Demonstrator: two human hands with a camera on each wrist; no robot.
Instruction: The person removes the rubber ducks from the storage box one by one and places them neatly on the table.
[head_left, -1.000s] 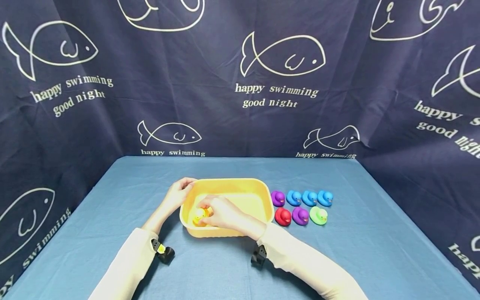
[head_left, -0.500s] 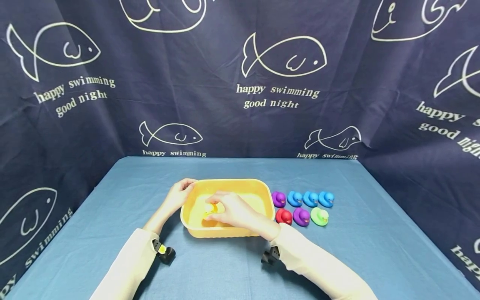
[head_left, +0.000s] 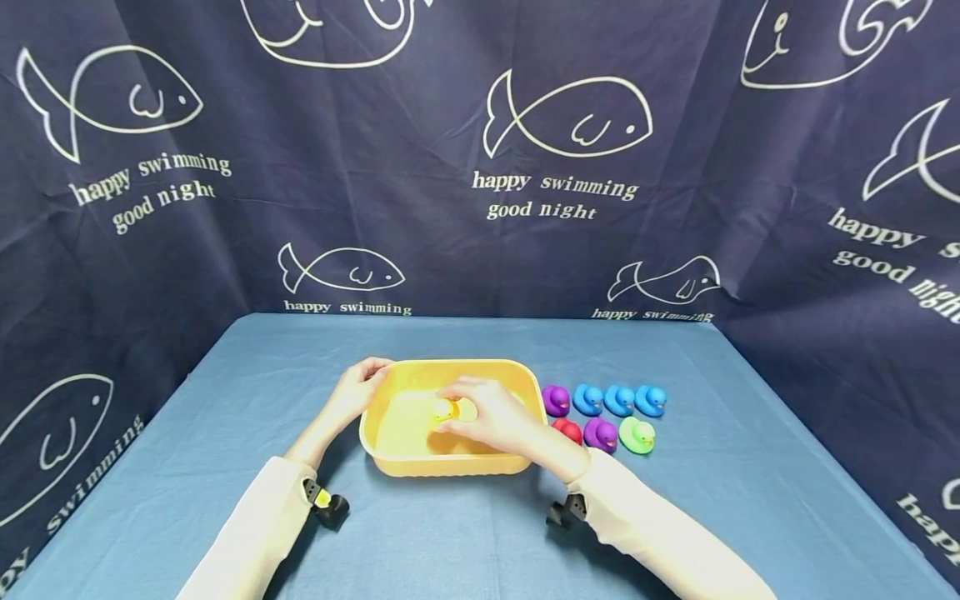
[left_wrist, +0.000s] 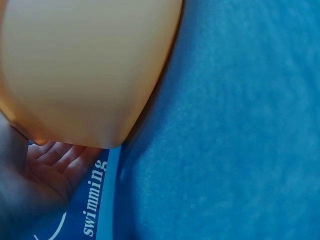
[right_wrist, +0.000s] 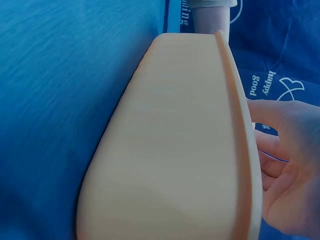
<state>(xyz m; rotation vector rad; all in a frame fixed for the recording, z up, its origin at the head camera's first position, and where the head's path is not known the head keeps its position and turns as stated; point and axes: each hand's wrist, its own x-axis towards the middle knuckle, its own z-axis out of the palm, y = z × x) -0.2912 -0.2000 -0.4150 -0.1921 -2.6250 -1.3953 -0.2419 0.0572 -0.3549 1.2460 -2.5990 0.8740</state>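
Observation:
A yellow rubber duck (head_left: 446, 410) is pinched between the thumb and fingers of my right hand (head_left: 491, 417), over the inside of a yellow plastic basin (head_left: 457, 467). In the right wrist view the basin's wall (right_wrist: 175, 140) hides the duck and part of the right hand (right_wrist: 292, 165). My left hand (head_left: 357, 392) holds the basin by its far left corner. The left wrist view has this hand's fingers (left_wrist: 67, 159) behind the end wall, its thumb side close to the rim.
Right of the basin, rubber ducks stand in two rows: a purple duck (head_left: 556, 401) and several blue ducks (head_left: 619, 401) behind; a red duck (head_left: 567, 430), a purple one and a green duck (head_left: 637, 435) in front. A blue cloth (head_left: 450, 542) covers the table; a printed curtain (head_left: 450, 167) hangs behind.
My right hand has lifted the yellow duck from the basin's left end and carried it right, toward the middle. My left hand has stayed on the basin's corner.

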